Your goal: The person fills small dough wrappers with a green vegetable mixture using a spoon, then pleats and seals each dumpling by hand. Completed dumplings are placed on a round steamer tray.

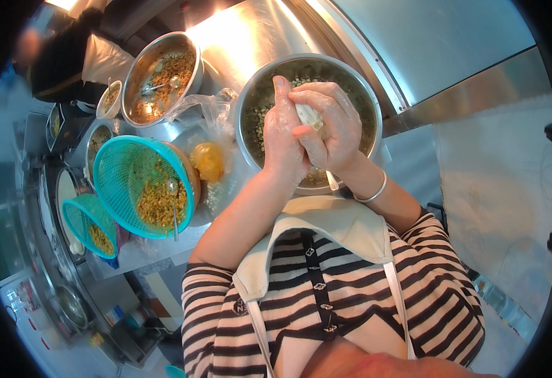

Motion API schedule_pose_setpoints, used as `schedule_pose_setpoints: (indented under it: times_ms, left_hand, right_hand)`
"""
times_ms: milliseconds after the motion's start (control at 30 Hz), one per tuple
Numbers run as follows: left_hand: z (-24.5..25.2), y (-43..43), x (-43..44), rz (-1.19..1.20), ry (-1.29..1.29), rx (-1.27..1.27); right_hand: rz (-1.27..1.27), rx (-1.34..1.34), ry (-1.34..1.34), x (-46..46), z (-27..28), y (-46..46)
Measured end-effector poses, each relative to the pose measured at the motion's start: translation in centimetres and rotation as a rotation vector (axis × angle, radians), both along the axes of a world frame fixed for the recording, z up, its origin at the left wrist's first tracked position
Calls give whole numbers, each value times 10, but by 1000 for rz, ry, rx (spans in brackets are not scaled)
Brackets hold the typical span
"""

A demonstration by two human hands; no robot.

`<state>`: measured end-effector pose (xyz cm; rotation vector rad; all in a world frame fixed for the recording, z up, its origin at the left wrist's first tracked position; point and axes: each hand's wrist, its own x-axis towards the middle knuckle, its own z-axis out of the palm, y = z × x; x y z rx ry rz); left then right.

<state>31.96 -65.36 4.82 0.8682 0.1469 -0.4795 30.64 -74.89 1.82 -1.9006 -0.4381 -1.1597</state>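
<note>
Over a large stainless steel bowl, my two flour-dusted hands are pressed together around a pale lump of dough. My left hand lies along its left side, with a finger pointing up. From the right, the bent fingers of my right hand wrap over the lump, and a bangle circles that wrist. Only part of the dough shows between the fingers. Below them the bowl holds a chopped, pale and green filling, mostly hidden by my hands. A spoon handle sticks out at the bowl's near rim.
Left of the bowl, a turquoise mesh basket holds yellowish chopped filling and a spoon. Beside it lies a clear plastic bag with something yellow. Another steel bowl with brownish filling stands farther back. A smaller turquoise basket is at far left.
</note>
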Motion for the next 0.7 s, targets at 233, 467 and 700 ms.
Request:
schedule_pose_setpoints:
  times_ms: [233, 467, 700]
  left_hand:
    - [-11, -11, -11, 53, -38, -109]
    - [-29, -19, -9, 105, 98, -211]
    - [-19, -15, -4, 72, 68, -141]
  right_hand:
    - [56, 15, 7, -2, -5, -9]
    - [124, 38, 30, 5, -12, -14]
    - [60, -2, 43, -1, -4, -17]
